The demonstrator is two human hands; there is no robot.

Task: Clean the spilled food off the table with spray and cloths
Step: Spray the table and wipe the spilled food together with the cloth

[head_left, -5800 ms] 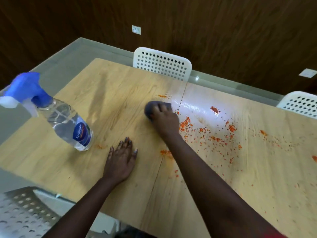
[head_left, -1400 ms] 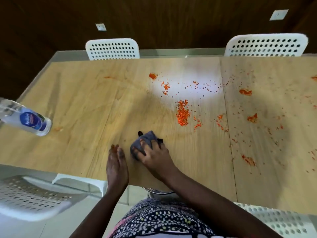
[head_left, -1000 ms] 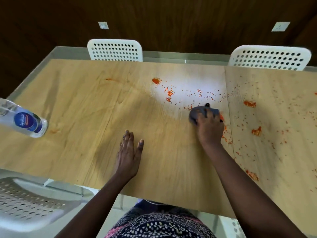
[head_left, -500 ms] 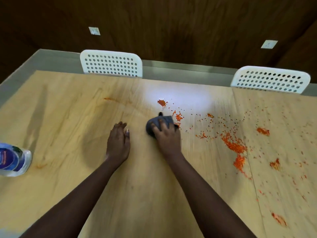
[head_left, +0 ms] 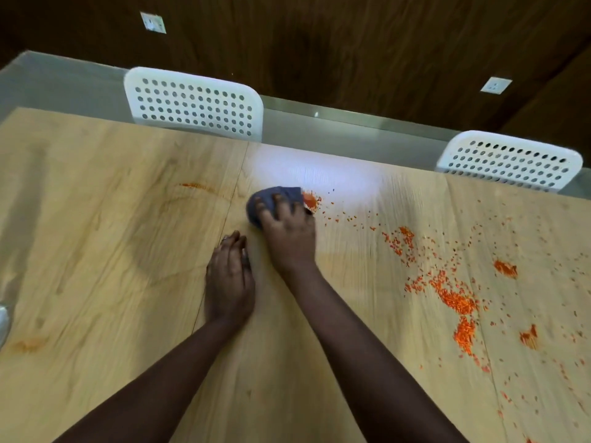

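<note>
My right hand (head_left: 289, 233) presses a bunched dark grey cloth (head_left: 271, 199) onto the wooden table (head_left: 96, 251), near its far edge at the middle. A small heap of orange spilled food (head_left: 310, 201) lies against the cloth's right side. More orange crumbs (head_left: 454, 297) are scattered and piled over the table's right half. A thin orange smear (head_left: 195, 186) marks the wood to the left of the cloth. My left hand (head_left: 230, 276) rests flat on the table just left of my right wrist, fingers together, holding nothing. Only a sliver of the spray bottle (head_left: 2, 321) shows at the left edge.
Two white perforated chairs stand behind the far edge, one (head_left: 195, 103) at the middle left and one (head_left: 508, 164) at the right. A faint orange stain (head_left: 28, 345) sits near the left edge. A dark wood wall with white sockets (head_left: 153, 23) rises behind.
My right hand has pushed the cloth a little farther away and right, up against the small orange heap. The view has moved closer and rightward, so the spray bottle has almost left the frame.
</note>
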